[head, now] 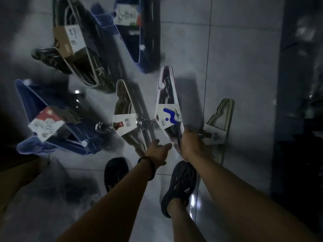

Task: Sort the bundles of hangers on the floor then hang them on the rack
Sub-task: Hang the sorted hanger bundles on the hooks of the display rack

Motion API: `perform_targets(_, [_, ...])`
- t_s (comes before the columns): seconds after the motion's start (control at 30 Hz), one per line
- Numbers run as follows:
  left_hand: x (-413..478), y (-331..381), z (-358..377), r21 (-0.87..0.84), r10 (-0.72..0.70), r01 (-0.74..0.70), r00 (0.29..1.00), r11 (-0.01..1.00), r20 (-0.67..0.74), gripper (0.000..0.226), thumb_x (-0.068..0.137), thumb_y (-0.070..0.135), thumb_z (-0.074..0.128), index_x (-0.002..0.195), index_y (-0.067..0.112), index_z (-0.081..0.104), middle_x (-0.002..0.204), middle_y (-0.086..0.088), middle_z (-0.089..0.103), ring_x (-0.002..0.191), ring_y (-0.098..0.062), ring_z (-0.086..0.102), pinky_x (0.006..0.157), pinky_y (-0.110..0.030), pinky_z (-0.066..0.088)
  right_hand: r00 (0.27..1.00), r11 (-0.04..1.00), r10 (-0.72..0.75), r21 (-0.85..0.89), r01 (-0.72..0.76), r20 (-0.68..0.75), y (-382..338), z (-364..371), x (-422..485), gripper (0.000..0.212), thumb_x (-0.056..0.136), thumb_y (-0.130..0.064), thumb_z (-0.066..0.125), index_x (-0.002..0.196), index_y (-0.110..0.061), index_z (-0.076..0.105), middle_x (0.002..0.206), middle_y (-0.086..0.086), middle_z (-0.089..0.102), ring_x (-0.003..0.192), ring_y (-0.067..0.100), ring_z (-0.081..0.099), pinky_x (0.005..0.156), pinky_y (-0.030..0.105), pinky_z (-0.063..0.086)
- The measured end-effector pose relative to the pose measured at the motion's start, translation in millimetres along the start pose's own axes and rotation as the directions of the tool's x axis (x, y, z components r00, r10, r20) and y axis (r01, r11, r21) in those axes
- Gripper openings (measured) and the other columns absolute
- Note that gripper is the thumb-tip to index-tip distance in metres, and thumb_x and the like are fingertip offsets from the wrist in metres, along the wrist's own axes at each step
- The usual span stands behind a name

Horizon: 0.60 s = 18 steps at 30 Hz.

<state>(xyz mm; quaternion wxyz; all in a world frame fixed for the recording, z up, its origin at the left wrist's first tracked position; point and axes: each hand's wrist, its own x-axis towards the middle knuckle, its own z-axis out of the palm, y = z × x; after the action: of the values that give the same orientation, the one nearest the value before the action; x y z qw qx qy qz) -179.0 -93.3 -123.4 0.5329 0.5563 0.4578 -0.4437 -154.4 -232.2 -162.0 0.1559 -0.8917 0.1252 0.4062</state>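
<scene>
**Right hand lifts the pink-and-white hanger bundle; left hand comes in to steady it**

Nearest the person, at 6 o'clock, two dark shoes (180, 186) stand on the tiled floor (236, 58). Just beyond them the right hand (191, 143) is curled tight around the lower shoulder of the pink-and-white hanger bundle (166, 95), below its cardboard sleeve (170, 116). The left hand (160, 151), with a dark bracelet (150, 167) at the wrist, reaches toward the same end with fingers loosely straight, holding nothing. Blur hides whether its fingertips touch the bundle.

The bundle sits at frame centre, angled toward 12 o'clock, with its chrome hook (142, 123) sticking out toward 9. It is probably light but stiff, a stack of slick plastic that could fan apart if the sleeve slips. The banded middle or the hook looks like the surest hold; a grip on one shoulder alone leaves the far end swinging.

Beside it lie a beige bundle (125, 102) at 9 o'clock and a pale green bundle (224, 110) at 3. Farther out are a blue bundle (35, 98) at 9, a dark brown bundle (82, 63) at 11 and a navy bundle (139, 49) at 12. No rack shows plainly.
</scene>
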Motion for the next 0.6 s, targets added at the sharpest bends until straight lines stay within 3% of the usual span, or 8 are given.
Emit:
perform_targets(0.07, [21,2,7,-0.095,-0.027,0.029,0.999,0.995,0.025,0.078,0.100,0.022,0.065,0.162,0.016,0.020,0.157,-0.015,0.043,0.133,-0.033,0.051,0.103,-0.049,0.052,1.000,1.000,0.010,-0.010,-0.010,-0.010,0,11,23,0.021,0.104,-0.016,0.049,0.122,-0.008,0.055,0.114,0.016,0.063,0.106,0.037,0.064,0.075,0.037,0.042])
perform_targets(0.17, [42,0,13,-0.153,-0.020,0.031,0.997,0.988,0.071,0.080,0.097,0.021,0.068,0.162,0.018,0.022,0.154,-0.012,0.046,0.127,-0.029,0.051,0.102,-0.048,0.052,0.996,0.999,0.038,-0.008,-0.039,-0.076,-1,18,39,0.016,0.102,-0.019,0.060,0.115,-0.011,0.061,0.108,0.011,0.065,0.099,0.027,0.066,0.075,0.031,0.048])
perform_targets(0.3, [53,0,14,-0.156,0.020,-0.003,0.994,0.988,0.108,0.064,0.084,0.031,0.074,0.142,0.017,0.053,0.136,-0.005,0.061,0.119,-0.025,0.058,0.099,-0.049,0.055,0.994,0.999,0.010,-0.039,-0.015,-0.108,3,21,42,0.011,0.104,-0.020,0.054,0.094,-0.017,0.057,0.088,0.002,0.061,0.085,0.022,0.062,0.065,0.021,0.045])
perform_targets(0.37, [55,5,14,-0.182,0.042,-0.027,0.996,0.983,0.077,0.063,0.076,0.038,0.074,0.133,0.017,0.058,0.129,-0.006,0.066,0.118,-0.027,0.061,0.098,-0.050,0.056,0.997,1.000,-0.021,-0.014,0.020,-0.072,2,15,40,0.007,0.100,-0.016,0.058,0.093,-0.016,0.058,0.089,0.005,0.062,0.085,0.026,0.062,0.068,0.028,0.049])
perform_targets(0.4, [56,9,14,-0.200,0.054,-0.043,0.997,0.979,0.054,0.057,0.080,0.039,0.074,0.130,0.017,0.058,0.127,-0.006,0.067,0.117,-0.027,0.063,0.099,-0.050,0.055,0.998,0.999,-0.032,-0.001,0.032,-0.058,0,10,37,0.003,0.097,-0.015,0.062,0.094,-0.015,0.060,0.089,0.007,0.061,0.083,0.027,0.060,0.069,0.032,0.048])
perform_targets(0.5, [53,21,13,-0.270,0.070,-0.067,0.998,0.961,0.002,0.024,0.095,0.030,0.067,0.117,0.022,0.062,0.116,-0.003,0.070,0.112,-0.025,0.064,0.101,-0.050,0.054,0.997,0.999,-0.024,0.023,0.025,-0.074,-5,-7,20,0.007,0.095,-0.013,0.066,0.093,-0.015,0.059,0.087,0.006,0.059,0.075,0.022,0.053,0.059,0.020,0.037])
perform_targets(0.6, [38,26,10,-0.326,0.084,-0.080,0.996,0.942,0.000,0.019,0.096,0.024,0.066,0.115,0.021,0.065,0.110,-0.003,0.071,0.105,-0.024,0.066,0.100,-0.047,0.052,0.996,0.998,-0.039,0.046,0.043,-0.082,-7,-12,2,0.006,0.094,-0.014,0.066,0.100,-0.012,0.065,0.090,0.006,0.067,0.072,0.016,0.060,0.049,0.015,0.032])
